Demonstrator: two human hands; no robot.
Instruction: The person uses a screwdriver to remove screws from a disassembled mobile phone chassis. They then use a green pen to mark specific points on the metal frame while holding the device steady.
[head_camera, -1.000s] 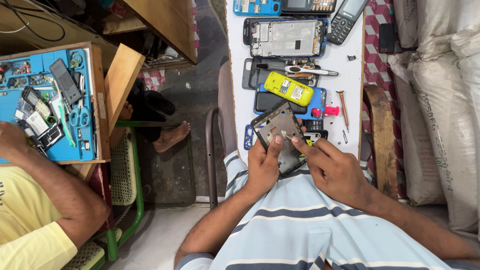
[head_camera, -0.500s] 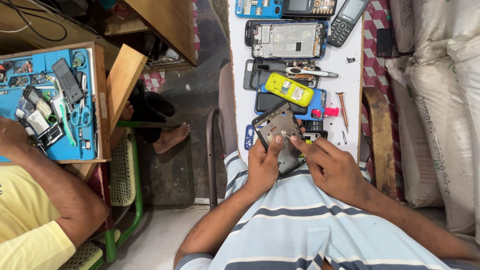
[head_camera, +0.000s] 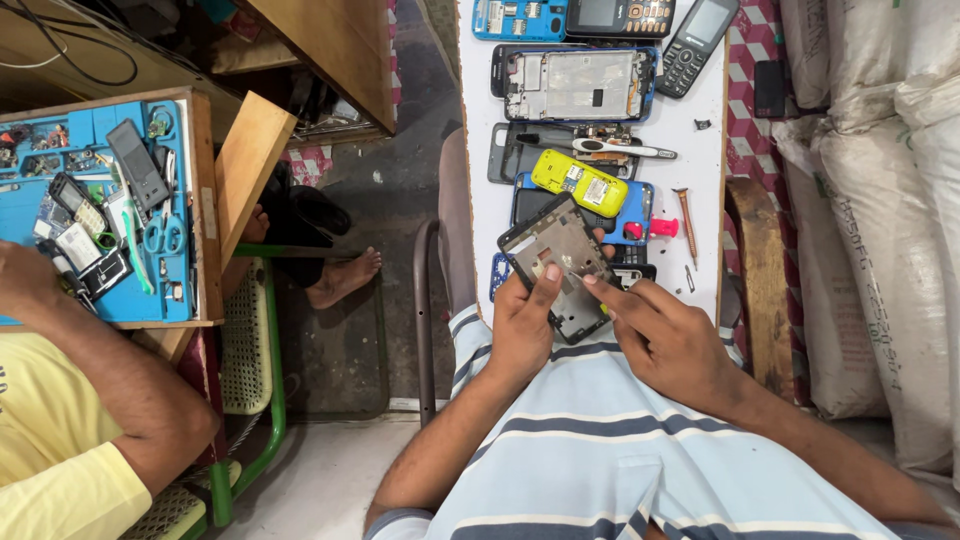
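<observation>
My left hand (head_camera: 523, 328) grips a dark, opened phone frame (head_camera: 560, 262) from below, thumb resting on its inner face. My right hand (head_camera: 665, 335) is on the frame's right side, index finger pressing near its middle. The frame is held tilted just above the near end of a narrow white table (head_camera: 478, 200). Right behind it lie a yellow phone part (head_camera: 580, 182) on a blue phone body (head_camera: 632, 205) and a red-handled tool (head_camera: 655, 228).
Farther up the table lie an opened phone chassis (head_camera: 578, 85), two keypad phones (head_camera: 695, 35) and a screw-like bit (head_camera: 687, 215). White sacks (head_camera: 870, 200) stand at the right. At left another person's arm (head_camera: 90, 350) reaches over a blue tray (head_camera: 100, 210) of parts on a wooden bench.
My hands and the phone frame stay nearly where they were. The person at left has shifted a hand slightly over the blue tray.
</observation>
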